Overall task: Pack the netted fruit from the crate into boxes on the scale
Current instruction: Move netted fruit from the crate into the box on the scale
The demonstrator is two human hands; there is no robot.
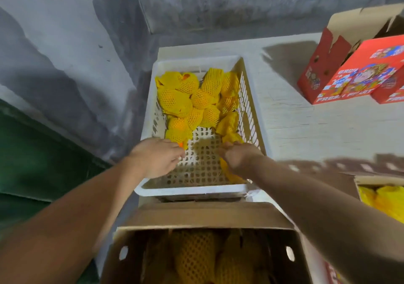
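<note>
grey wall (65, 32), poss. green tarp (32, 152)

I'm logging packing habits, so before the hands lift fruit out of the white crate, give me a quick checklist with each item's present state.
1. Yellow foam-netted fruit left in the white perforated plastic crate: ok.
2. Left hand on a fruit at the crate's left side: ok.
3. Right hand gripping a fruit: cannot tell, fingers hidden.
4. Brown open cardboard box has room: cannot tell, dark inside.
5. Scale under that box: cannot tell.
</note>
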